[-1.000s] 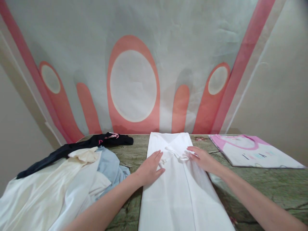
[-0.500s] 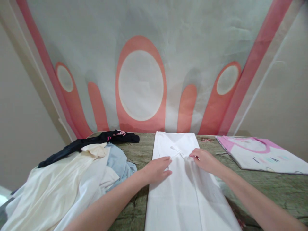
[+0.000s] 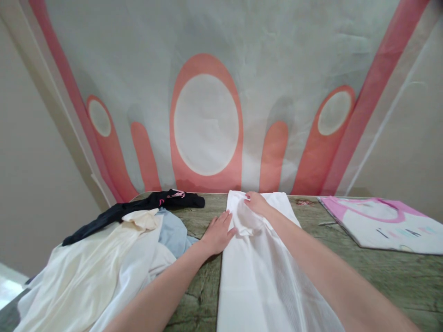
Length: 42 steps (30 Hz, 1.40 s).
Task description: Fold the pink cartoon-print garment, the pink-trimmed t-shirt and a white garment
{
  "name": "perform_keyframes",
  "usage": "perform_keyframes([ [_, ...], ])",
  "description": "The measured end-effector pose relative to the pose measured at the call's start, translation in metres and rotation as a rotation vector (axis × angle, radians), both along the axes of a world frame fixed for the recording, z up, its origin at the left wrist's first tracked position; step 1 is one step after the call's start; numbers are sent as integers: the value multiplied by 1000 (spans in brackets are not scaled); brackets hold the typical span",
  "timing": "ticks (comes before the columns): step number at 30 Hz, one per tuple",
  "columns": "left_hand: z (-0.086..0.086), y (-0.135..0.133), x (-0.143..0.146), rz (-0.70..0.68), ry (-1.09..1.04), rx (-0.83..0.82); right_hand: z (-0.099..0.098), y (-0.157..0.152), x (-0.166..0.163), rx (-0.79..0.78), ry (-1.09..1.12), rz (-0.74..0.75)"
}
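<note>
A long white garment (image 3: 249, 281), folded into a strip, runs away from me across the table. My left hand (image 3: 217, 234) lies flat along its left edge, fingers stretched out and partly on the wood. Close to the far end, my right hand (image 3: 256, 203) pinches a bit of the white cloth. Between the two hands the fabric is rumpled and slightly raised. My right forearm crosses above the garment's right side and hides part of it.
To the left lies a loose heap of cream and white clothes (image 3: 86, 272), with a light blue garment (image 3: 173, 233) and a black garment (image 3: 131, 207) at its back. A pink and white printed shirt (image 3: 391, 226) lies flat at right. The wooden table (image 3: 346, 267) meets a printed backdrop (image 3: 207, 184).
My right hand has moved to the far end and left, drawing cloth with it. My left hand has slid left to the garment's edge. The view has shifted slightly.
</note>
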<state>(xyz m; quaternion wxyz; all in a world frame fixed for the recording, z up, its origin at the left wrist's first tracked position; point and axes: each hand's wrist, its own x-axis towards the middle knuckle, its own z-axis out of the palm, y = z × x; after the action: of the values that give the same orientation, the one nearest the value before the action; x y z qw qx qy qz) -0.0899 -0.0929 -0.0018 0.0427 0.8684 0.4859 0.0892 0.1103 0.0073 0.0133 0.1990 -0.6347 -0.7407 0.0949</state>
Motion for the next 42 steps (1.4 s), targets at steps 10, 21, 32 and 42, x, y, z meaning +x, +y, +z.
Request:
perform_keyframes([
  [10,0,-3,5,-26,21,3,-15,46,-41,-10,48,-200],
  [21,2,-5,3,-36,22,-6,-27,55,-28,52,84,-229],
  [32,4,26,-12,-9,-181,-37,-8,35,-7,-45,-48,-148],
  [42,-8,92,15,9,-29,-14,-4,-4,16,-139,-195,-150],
])
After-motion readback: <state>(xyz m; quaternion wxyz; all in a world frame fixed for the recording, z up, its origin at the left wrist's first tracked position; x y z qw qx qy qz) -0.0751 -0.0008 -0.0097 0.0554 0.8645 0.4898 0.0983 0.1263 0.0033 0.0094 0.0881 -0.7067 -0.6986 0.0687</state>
